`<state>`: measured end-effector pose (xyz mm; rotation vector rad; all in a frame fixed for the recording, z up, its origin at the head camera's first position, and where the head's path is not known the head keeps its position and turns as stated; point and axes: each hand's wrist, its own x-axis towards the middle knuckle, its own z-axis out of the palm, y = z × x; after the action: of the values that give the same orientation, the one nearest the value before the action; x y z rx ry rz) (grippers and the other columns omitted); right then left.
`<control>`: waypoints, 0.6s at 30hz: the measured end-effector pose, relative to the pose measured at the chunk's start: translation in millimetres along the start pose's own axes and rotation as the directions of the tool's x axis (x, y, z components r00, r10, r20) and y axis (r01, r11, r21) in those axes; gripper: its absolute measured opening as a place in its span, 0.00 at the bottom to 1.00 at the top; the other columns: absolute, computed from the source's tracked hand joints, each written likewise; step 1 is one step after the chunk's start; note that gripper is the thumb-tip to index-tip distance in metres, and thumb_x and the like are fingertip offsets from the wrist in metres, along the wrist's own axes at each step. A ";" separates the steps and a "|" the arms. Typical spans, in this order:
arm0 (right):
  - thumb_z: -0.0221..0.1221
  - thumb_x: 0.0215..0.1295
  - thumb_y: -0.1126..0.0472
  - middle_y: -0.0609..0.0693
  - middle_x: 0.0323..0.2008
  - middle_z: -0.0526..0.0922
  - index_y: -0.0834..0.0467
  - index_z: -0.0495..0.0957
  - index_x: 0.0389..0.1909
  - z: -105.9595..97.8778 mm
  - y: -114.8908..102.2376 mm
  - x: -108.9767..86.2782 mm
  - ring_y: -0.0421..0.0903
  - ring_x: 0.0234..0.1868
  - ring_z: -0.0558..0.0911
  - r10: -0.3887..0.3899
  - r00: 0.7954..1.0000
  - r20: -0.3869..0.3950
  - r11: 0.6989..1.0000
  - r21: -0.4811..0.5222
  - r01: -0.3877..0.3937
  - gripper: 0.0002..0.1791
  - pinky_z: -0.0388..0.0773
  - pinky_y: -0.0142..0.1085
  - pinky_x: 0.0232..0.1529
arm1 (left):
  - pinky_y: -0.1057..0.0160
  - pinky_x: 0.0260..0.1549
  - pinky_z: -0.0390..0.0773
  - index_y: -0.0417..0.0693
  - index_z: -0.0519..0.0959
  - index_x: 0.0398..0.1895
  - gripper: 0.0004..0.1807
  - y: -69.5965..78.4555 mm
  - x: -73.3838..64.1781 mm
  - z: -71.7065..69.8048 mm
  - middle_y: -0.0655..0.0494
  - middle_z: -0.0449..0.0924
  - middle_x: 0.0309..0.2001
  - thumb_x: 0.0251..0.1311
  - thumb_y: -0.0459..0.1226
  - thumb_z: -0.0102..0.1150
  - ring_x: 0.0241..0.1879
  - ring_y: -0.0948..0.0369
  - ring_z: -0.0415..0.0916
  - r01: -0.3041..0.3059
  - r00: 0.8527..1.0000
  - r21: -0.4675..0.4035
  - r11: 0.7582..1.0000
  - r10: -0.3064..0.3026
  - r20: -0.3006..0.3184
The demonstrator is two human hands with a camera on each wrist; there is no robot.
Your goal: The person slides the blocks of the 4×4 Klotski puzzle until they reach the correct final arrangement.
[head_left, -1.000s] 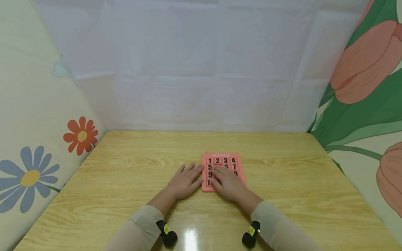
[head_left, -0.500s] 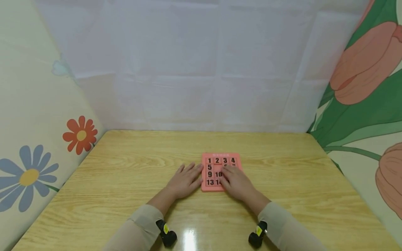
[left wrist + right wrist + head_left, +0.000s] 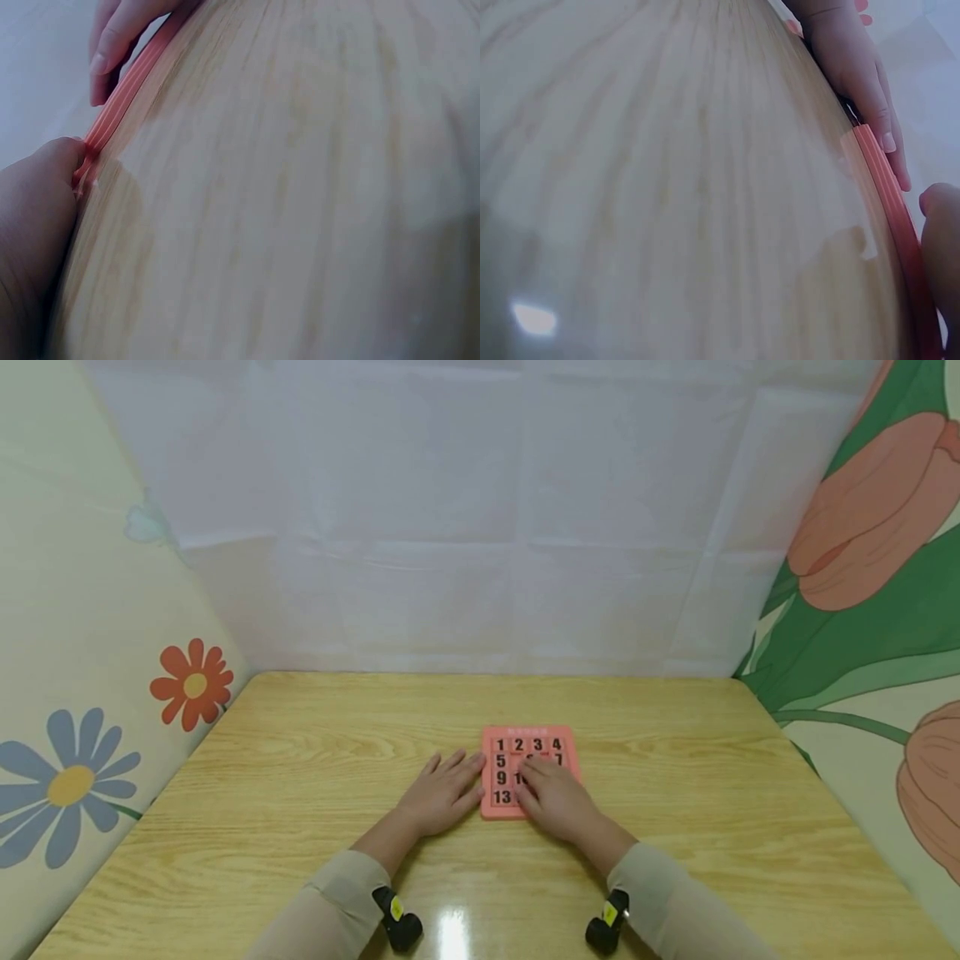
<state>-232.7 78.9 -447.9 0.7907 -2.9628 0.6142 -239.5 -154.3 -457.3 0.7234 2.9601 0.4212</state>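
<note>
A pink number slide puzzle [image 3: 491,812] lies flat on the table, its black-numbered tiles facing up. My left hand [image 3: 438,797] rests beside it, fingers extended, with the fingertips and thumb touching its left edge. Over the puzzle's lower right part lies my right hand [image 3: 558,802], fingertips pressing on tiles near the 6 tile [image 3: 529,759]. That tile sits between the second and third columns of its row. Several tiles in the lower rows are hidden under the right hand. In the right wrist view, the puzzle's pink side [image 3: 892,195] runs between both hands.
The wood-grain table [image 3: 330,727] surrounds the puzzle, with a white cloth [image 3: 450,527] hanging behind its far edge. Flower-printed cloths [image 3: 195,685] stand on both sides. A black wrist camera [image 3: 397,918] is strapped to each forearm.
My right hand moved right across the puzzle, then slightly back left. The 6 tile has slid left, out of the third column toward the gap beside 5. The left hand has stayed still.
</note>
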 end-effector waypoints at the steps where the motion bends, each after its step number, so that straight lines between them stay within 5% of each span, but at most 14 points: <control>1: 0.48 0.75 0.49 0.57 0.69 0.71 0.61 0.70 0.67 0.0 -1.0 0.2 0.57 0.71 0.67 -0.003 1.000 0.001 1.000 -0.001 0.003 0.28 0.62 0.50 0.73 | 0.43 0.76 0.41 0.51 0.55 0.77 0.33 0.1 -0.1 -0.1 0.55 0.56 0.77 0.75 0.54 0.38 0.78 0.50 0.48 -0.001 1.000 0.001 1.000 0.001 0.000; 18: 0.46 0.76 0.49 0.56 0.70 0.69 0.61 0.68 0.69 4.4 -11.1 6.8 0.56 0.73 0.65 -0.014 0.999 0.031 1.000 0.003 0.014 0.28 0.61 0.49 0.74 | 0.42 0.76 0.42 0.50 0.55 0.77 0.33 1.1 -0.6 -0.9 0.55 0.56 0.76 0.75 0.53 0.38 0.78 0.50 0.48 -0.005 1.000 0.007 1.000 0.005 -0.003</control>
<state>-232.9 65.2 -447.0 0.8281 -2.9820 0.6108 -238.6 -153.8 -456.1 0.7312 2.9650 0.4137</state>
